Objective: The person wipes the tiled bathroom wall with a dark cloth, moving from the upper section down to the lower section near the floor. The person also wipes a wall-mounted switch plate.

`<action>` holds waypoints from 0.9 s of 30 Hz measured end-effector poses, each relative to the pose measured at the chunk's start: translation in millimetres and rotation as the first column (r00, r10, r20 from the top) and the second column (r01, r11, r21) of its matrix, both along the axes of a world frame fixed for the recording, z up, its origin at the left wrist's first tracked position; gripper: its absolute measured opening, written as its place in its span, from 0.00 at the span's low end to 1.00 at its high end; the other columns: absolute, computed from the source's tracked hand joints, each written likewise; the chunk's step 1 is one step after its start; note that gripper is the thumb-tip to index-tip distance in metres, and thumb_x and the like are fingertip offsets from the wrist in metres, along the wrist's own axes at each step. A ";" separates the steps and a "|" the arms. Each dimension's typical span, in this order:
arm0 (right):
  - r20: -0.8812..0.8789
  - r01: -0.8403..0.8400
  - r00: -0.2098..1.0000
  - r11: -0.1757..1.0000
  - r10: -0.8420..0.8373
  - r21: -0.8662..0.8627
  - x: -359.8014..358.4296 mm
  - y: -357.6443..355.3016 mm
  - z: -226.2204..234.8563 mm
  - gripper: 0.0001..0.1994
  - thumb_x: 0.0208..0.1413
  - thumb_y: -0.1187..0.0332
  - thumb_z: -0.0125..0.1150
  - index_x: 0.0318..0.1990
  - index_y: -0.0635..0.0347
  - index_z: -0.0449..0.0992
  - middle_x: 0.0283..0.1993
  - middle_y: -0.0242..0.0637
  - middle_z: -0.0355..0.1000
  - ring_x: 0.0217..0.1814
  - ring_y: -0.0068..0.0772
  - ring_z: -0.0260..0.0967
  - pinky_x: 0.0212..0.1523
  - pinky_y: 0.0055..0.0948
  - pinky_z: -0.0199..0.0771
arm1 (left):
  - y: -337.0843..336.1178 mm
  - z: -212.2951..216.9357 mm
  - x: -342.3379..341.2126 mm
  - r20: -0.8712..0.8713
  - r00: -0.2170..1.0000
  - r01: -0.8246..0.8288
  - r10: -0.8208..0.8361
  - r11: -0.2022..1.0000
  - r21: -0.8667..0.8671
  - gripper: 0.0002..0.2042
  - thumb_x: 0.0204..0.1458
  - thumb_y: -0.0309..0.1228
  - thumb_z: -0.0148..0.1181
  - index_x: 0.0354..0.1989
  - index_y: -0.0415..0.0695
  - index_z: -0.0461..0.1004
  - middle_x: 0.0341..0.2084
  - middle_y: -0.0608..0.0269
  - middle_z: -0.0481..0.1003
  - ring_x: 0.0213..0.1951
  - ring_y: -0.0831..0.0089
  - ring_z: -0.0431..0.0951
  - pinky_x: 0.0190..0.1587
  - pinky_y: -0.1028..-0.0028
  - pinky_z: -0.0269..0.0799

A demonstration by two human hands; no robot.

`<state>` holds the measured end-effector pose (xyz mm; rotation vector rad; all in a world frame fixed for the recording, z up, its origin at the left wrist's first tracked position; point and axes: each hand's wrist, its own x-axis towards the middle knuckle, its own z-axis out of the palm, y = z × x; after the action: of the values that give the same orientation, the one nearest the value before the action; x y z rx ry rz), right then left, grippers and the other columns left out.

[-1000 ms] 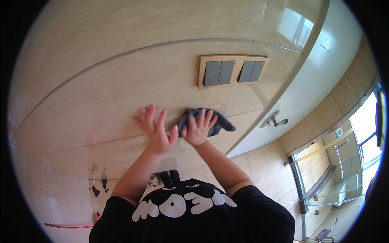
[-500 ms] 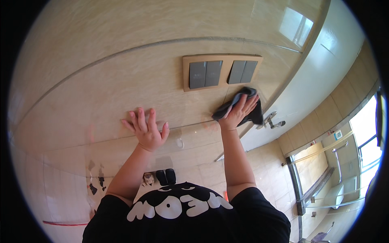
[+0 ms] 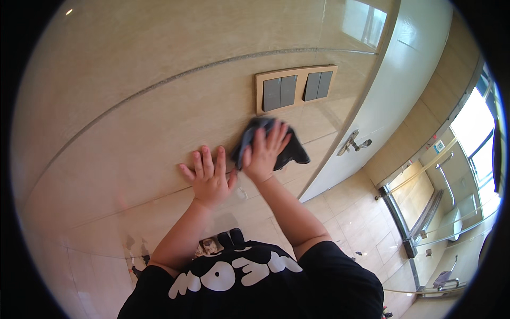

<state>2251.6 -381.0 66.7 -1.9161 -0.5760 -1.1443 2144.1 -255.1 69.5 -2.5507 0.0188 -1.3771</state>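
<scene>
A dark cloth (image 3: 294, 150) lies bunched against the glossy beige tiled wall (image 3: 154, 127), just below a double switch panel (image 3: 298, 86) with grey rockers in a tan frame. My right hand (image 3: 264, 154) holds this cloth pressed to the tile, its fingers stretched over the folds and slightly blurred. Close by on the left, my left hand (image 3: 209, 178) rests on the wall with fingers spread, and nothing is in it. The thumb of the left hand is near the cloth's lower left edge.
To the right stands a white door (image 3: 390, 101) with a metal handle (image 3: 355, 143). Beyond it are a glass partition and a bright window (image 3: 472, 119). Black slippers (image 3: 230, 238) lie on the tiled floor below. A grout line (image 3: 202, 65) curves across the wall above.
My right hand has slid the cloth left along the wall, away from the door, to below the left part of the switch panel. My left hand is still spread on the tile.
</scene>
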 end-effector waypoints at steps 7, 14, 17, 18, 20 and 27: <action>-0.279 0.298 0.942 0.848 -0.187 0.438 61.1 -40.4 54.2 0.32 0.65 0.52 0.33 0.73 0.56 0.42 0.75 0.56 0.39 0.78 0.55 0.33 0.71 0.57 0.31 | 0.1 3.7 -2.3 -0.050 0.999 0.020 -0.018 0.999 0.025 0.39 0.50 0.48 0.56 0.70 0.45 0.54 0.70 0.40 0.41 0.72 0.44 0.31 0.64 0.36 0.14; -0.240 0.226 0.956 0.944 -0.168 0.241 -2.2 31.7 29.1 0.37 0.59 0.60 0.46 0.72 0.65 0.42 0.74 0.59 0.38 0.78 0.59 0.26 0.71 0.58 0.23 | 0.0 -1.5 1.8 -0.107 0.994 0.000 -0.002 1.000 -0.011 0.39 0.49 0.49 0.57 0.69 0.47 0.54 0.70 0.39 0.42 0.72 0.44 0.36 0.63 0.33 0.19; -0.209 0.139 0.974 0.966 -0.093 0.217 -17.4 36.1 26.7 0.38 0.57 0.58 0.48 0.71 0.67 0.45 0.73 0.61 0.40 0.78 0.61 0.26 0.71 0.58 0.22 | 1.3 -4.6 6.6 -0.092 0.996 0.006 -0.008 1.000 -0.025 0.40 0.48 0.49 0.59 0.69 0.47 0.54 0.70 0.39 0.42 0.71 0.43 0.37 0.62 0.32 0.21; -0.194 0.158 0.973 0.970 -0.121 0.187 -11.3 29.9 24.5 0.38 0.57 0.58 0.47 0.71 0.67 0.45 0.73 0.61 0.40 0.78 0.61 0.27 0.71 0.58 0.22 | 2.1 -4.8 6.7 -0.089 0.996 -0.004 0.004 1.000 0.002 0.41 0.47 0.47 0.60 0.70 0.47 0.53 0.70 0.39 0.42 0.71 0.42 0.37 0.62 0.32 0.21; -0.165 0.194 0.971 0.972 -0.171 0.131 11.9 9.1 21.4 0.37 0.57 0.57 0.47 0.71 0.67 0.45 0.73 0.61 0.42 0.77 0.61 0.28 0.71 0.57 0.23 | 0.8 -6.2 5.7 -0.115 0.993 -0.027 0.026 1.000 -0.003 0.41 0.47 0.47 0.60 0.70 0.47 0.53 0.70 0.38 0.42 0.71 0.41 0.36 0.62 0.32 0.21; -0.287 0.306 0.938 0.851 -0.194 0.426 107.2 -93.6 12.3 0.36 0.62 0.49 0.38 0.73 0.56 0.42 0.75 0.56 0.39 0.78 0.54 0.30 0.72 0.52 0.29 | -4.2 -7.1 12.6 -0.002 0.999 -0.037 0.037 0.999 0.010 0.39 0.48 0.47 0.60 0.69 0.46 0.55 0.70 0.39 0.43 0.71 0.42 0.36 0.64 0.34 0.22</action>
<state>2358.8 -474.5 79.0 -1.6926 0.0892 -1.0755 2156.7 -259.4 62.5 -2.5309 -0.0210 -1.3573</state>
